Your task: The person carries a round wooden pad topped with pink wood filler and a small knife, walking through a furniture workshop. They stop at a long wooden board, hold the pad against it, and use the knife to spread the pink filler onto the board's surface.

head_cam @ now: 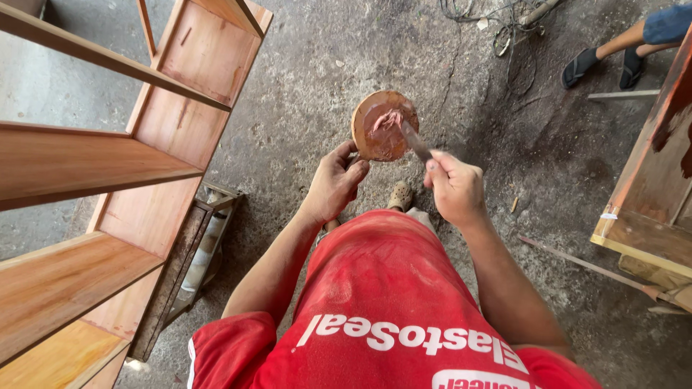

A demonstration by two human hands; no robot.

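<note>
Your left hand (335,180) closed on the near edge of a round board (384,124) smeared with reddish-brown putty (386,122), your right hand (454,187) gripping a putty knife (416,141), blade tip resting in the putty, wooden shelf unit (108,166) well to your left, concrete floor (310,86) beneath.

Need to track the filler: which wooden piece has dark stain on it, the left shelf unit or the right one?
The right wooden piece: dark reddish patches mark its side, whereas the left shelf unit is bare.
</note>
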